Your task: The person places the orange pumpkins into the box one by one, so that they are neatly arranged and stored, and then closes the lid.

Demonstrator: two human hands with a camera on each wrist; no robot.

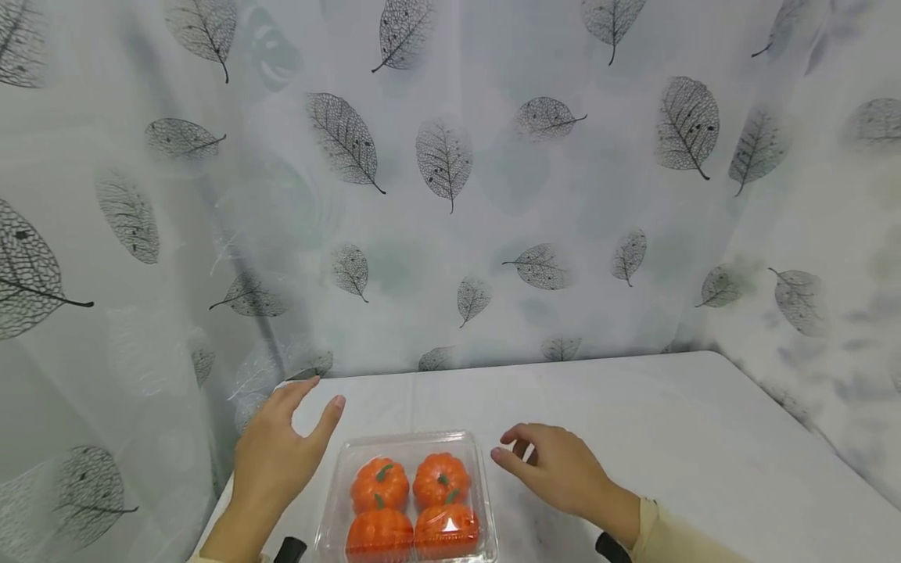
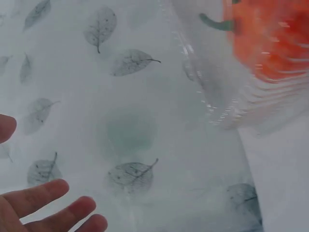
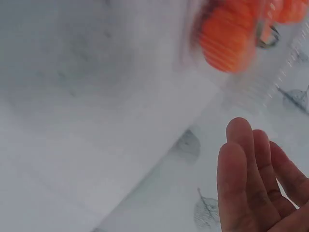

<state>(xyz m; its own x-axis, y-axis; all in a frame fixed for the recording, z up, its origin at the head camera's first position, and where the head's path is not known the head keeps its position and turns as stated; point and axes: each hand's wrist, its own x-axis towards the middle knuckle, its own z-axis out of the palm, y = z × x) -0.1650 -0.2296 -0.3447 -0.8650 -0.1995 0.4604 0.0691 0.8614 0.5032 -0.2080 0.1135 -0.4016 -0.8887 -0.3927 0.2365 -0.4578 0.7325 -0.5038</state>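
A clear plastic box (image 1: 336,500) stands at the near edge of the head view with several small orange pumpkins (image 1: 380,485) inside, each with a green stem. My left hand (image 1: 278,450) is raised just left of the box, thumb and fingers spread apart, holding nothing. To the right of the box my right hand (image 1: 556,467) hovers with fingers loosely bent and nothing in them. Neither hand touches the box. In the left wrist view a pumpkin (image 2: 275,43) shows through the box's ridged wall, apart from the fingers (image 2: 48,193). The right wrist view shows blurred pumpkins (image 3: 227,41) beyond the fingertips (image 3: 239,130).
The box is on a white table (image 1: 598,414). Behind it hangs a pale curtain (image 1: 493,219) printed with grey leaves, which also covers the left and right sides. Dark bands (image 1: 290,550) sit at both wrists.
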